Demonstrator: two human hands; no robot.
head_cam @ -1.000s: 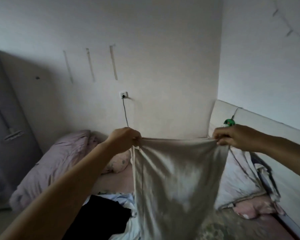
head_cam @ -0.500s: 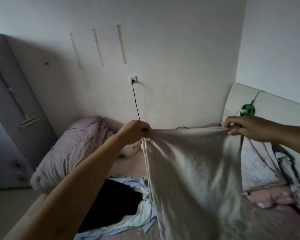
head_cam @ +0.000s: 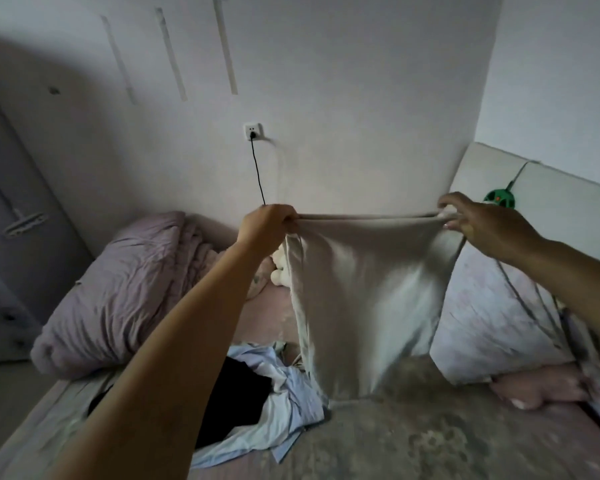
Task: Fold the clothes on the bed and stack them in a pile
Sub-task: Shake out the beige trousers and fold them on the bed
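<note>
Hands hold the beige garment (head_cam: 368, 299) up by its top edge: our left hand (head_cam: 265, 226) grips one corner in a fist, right hand (head_cam: 478, 223) pinches the other. Edge runs level left-to-right, long axis hangs straight down, hem touching the bed (head_cam: 430, 445). Unfolded black and light-blue clothes (head_cam: 274, 403) lie just left below.

A crumpled lilac duvet (head_cam: 118, 292) is heaped at the left of the bed, a pale pillow (head_cam: 489, 317) is propped against the padded headboard (head_cam: 561, 199) with a green round object (head_cam: 499, 199) on it, and a black cable (head_cam: 258, 171) is plugged into the wall socket (head_cam: 253, 131).
</note>
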